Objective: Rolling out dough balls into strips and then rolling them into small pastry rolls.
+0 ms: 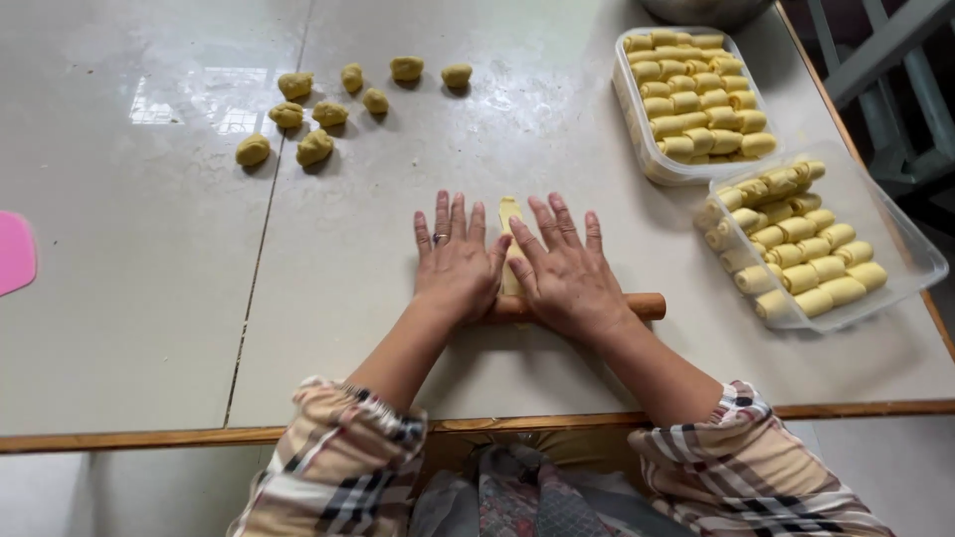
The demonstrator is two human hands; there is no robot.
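A wooden rolling pin (645, 306) lies across the table near the front edge, mostly covered by my palms. My left hand (455, 261) and my right hand (565, 267) rest flat on it, side by side, fingers spread and pointing away from me. A narrow strip of yellow dough (510, 214) stretches out from under the pin between my two hands. A ring sits on one finger of my left hand.
Several small yellow dough lumps (315, 147) are scattered at the far left. Two clear plastic trays (637, 109) (895, 229) of rolled yellow dough pieces stand at the right. A pink scraper (14, 251) lies at the left edge. The table's wooden front edge (149, 438) runs below.
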